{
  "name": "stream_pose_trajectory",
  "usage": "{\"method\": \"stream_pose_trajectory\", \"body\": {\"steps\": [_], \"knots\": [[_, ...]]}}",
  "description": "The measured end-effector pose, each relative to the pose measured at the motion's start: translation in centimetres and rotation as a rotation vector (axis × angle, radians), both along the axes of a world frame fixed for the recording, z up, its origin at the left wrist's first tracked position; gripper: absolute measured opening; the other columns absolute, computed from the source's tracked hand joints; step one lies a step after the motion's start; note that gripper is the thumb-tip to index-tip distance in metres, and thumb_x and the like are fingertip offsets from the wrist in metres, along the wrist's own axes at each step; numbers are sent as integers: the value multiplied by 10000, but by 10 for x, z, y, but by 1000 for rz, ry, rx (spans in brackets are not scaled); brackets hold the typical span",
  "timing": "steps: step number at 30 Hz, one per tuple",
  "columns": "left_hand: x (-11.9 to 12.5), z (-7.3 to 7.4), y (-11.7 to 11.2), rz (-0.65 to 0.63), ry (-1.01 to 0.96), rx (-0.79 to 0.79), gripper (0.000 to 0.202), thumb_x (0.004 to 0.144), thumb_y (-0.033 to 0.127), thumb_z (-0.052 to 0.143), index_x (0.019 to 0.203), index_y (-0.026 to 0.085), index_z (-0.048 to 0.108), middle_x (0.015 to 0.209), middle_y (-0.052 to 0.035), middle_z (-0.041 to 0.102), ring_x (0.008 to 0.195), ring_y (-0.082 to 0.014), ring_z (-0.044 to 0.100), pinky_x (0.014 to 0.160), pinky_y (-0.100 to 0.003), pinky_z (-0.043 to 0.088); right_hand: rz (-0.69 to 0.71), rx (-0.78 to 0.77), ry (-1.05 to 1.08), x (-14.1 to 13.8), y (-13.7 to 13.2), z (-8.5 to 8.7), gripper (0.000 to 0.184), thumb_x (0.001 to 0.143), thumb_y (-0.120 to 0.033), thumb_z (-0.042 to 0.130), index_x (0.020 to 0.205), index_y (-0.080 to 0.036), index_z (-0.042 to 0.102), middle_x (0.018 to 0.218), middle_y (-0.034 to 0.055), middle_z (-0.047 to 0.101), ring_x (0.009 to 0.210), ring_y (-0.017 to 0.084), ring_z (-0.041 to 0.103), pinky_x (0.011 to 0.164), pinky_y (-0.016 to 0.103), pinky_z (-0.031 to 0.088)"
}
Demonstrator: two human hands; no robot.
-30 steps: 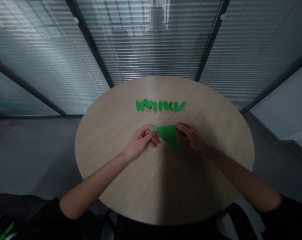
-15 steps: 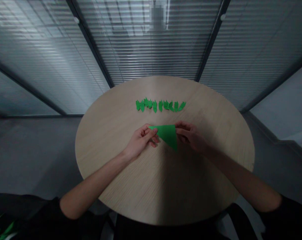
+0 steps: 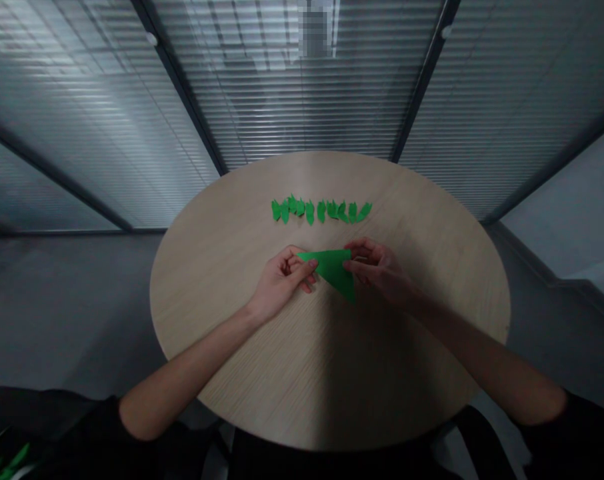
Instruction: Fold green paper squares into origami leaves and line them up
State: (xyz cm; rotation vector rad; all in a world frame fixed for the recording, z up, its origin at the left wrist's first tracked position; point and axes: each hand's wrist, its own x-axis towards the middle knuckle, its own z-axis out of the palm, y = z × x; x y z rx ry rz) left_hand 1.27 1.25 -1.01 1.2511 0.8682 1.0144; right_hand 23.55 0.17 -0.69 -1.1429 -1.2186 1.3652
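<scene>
A round pale-wood tabletop (image 3: 262,373) carries a row of small green paper cut-outs (image 3: 319,211). Below that row, the left hand (image 3: 282,280) and right hand (image 3: 377,268) grip, closed, opposite corners of a green paper triangle (image 3: 333,270).

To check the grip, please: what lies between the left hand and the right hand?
In the head view, a green paper triangle lies between the left hand and the right hand, and both hands touch it.
</scene>
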Motion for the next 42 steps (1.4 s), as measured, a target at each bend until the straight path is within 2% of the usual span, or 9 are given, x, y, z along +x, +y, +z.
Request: {"method": "stream_pose_trajectory", "body": {"steps": [4, 11, 15, 20, 29, 34, 42], "knots": [[0, -2, 1, -10, -5, -5, 388, 806, 460, 855, 833, 173, 595, 641, 22, 685, 516, -86, 623, 506, -189, 537, -9, 11, -10, 0, -1, 0, 444, 663, -412, 883, 972, -188, 656, 719, -48, 630, 482, 54, 443, 423, 205, 311], [0, -1, 1, -20, -45, 2, 432, 775, 493, 882, 836, 164, 608, 645, 18, 693, 524, -92, 636, 501, -183, 549, -35, -7, 35, 0, 3, -8, 405, 680, -510, 866, 824, -189, 665, 583, -68, 552, 462, 69, 464, 426, 205, 338], [0, -1, 1, -37, -7, -14, 433, 776, 524, 869, 857, 154, 659, 656, 5, 705, 526, -100, 639, 500, -191, 549, -41, 10, 0, -1, 3, -9, 381, 692, -510, 855, 777, -187, 672, 536, -69, 532, 439, 71, 444, 413, 211, 321], [0, -1, 0, -112, 142, -34, 493, 831, 591, 785, 684, 125, 717, 643, -52, 729, 487, -88, 621, 494, -185, 511, -16, 1, -13, -1, 0, -4, 368, 683, -481, 865, 753, -187, 655, 555, -63, 534, 458, 71, 447, 425, 211, 323], [0, 3, -3, -145, 152, -38, 412, 844, 513, 778, 666, 143, 742, 646, -48, 741, 508, -88, 622, 523, -186, 507, 13, -17, 14, 0, -1, -4, 360, 694, -488, 841, 738, -180, 660, 542, -61, 527, 449, 70, 461, 417, 201, 335], [5, 2, -6, -237, 183, -57, 351, 826, 435, 777, 641, 141, 731, 627, -40, 726, 504, -91, 612, 522, -193, 509, 20, 0, -20, -1, -2, -3, 377, 690, -507, 846, 737, -180, 663, 536, -52, 549, 444, 80, 486, 423, 209, 365], [4, 1, -7, -249, 218, -70, 306, 837, 373, 745, 642, 137, 734, 633, -44, 729, 521, -95, 616, 541, -199, 508, 68, 10, -46, 2, -3, 1, 369, 721, -502, 816, 672, -181, 642, 526, -46, 538, 454, 79, 471, 429, 209, 357]]}}
